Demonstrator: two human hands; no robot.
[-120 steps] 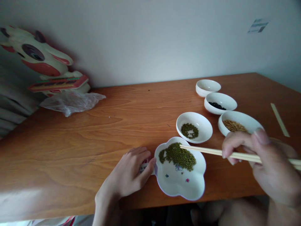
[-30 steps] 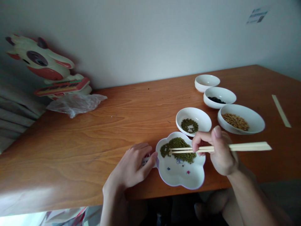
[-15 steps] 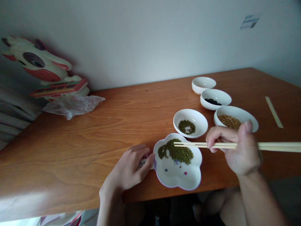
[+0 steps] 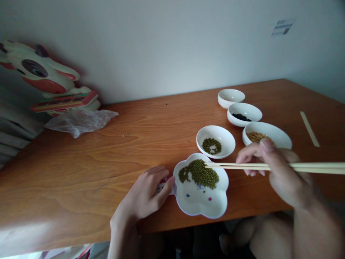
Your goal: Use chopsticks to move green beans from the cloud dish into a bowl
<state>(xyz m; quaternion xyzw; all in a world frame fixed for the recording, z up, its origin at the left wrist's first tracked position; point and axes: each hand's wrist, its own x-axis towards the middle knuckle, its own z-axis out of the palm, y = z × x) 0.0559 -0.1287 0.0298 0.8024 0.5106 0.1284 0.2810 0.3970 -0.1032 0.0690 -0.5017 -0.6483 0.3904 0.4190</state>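
My left hand (image 4: 148, 192) is closed around the short handle of a white flower-shaped dish (image 4: 201, 205) with a lilac rim. Mung beans (image 4: 202, 173) lie heaped in the dish's far half. My right hand (image 4: 280, 171) grips a pair of wooden chopsticks (image 4: 237, 166), held nearly level. Their tips are close together over the right part of the bean heap; whether a bean is between them I cannot tell. Just behind the dish stands a white bowl (image 4: 228, 144) with some mung beans in it.
Behind my right hand is a white bowl (image 4: 281, 138) of tan beans. Farther back are a bowl (image 4: 256, 113) with black beans and another white bowl (image 4: 231, 95). A wooden strip (image 4: 309, 129) lies at right. At left are a plastic bag (image 4: 81, 121) and a cow-shaped toy keyboard (image 4: 64, 100).
My right hand has turned and the chopstick tips have shifted slightly right across the beans. My left hand keeps its hold on the dish handle. The whole view has moved a little.
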